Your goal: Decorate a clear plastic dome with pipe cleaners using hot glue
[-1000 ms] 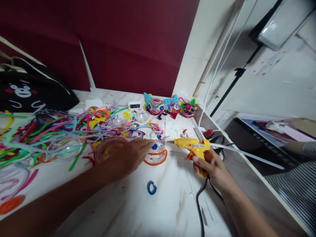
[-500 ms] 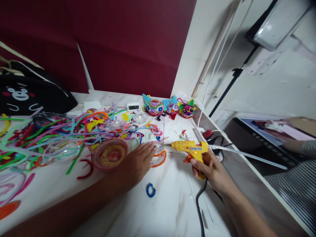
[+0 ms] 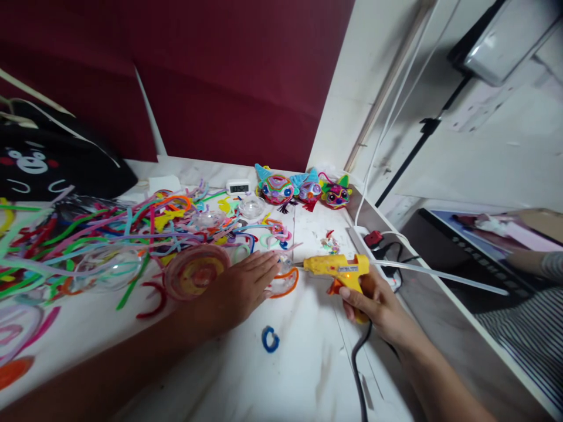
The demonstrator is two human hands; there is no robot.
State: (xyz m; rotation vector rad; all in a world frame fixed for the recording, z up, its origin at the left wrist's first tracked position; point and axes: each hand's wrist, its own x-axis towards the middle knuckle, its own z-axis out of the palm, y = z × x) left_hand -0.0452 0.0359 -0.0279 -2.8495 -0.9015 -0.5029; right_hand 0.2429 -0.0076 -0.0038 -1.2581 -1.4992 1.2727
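Observation:
In the head view, my right hand (image 3: pixel 373 299) grips a yellow hot glue gun (image 3: pixel 336 266) by its handle, with fingers near the orange trigger. A clear glue stick (image 3: pixel 440 274) sticks out of its back. Its nozzle points left, close to a clear plastic piece edged with an orange pipe cleaner (image 3: pixel 288 286). My left hand (image 3: pixel 240 287) lies flat with fingers stretched out over the left part of that piece, hiding some of it. Whether the nozzle touches it, I cannot tell. A small blue pipe cleaner ring (image 3: pixel 270 339) lies nearer to me.
Colourful pipe cleaners (image 3: pixel 132 234) are heaped on the left around a round pinkish dish (image 3: pixel 196 271). Several clear plastic shells (image 3: pixel 251 206) lie among them. Three decorated animal heads (image 3: pixel 278 189) stand at the back. A power strip (image 3: pixel 363 239) and black cord (image 3: pixel 358 363) are on the right.
The glue gun's nozzle has come slightly nearer to the clear plastic piece. My left hand stays almost where it was, and the whole view has shifted a little.

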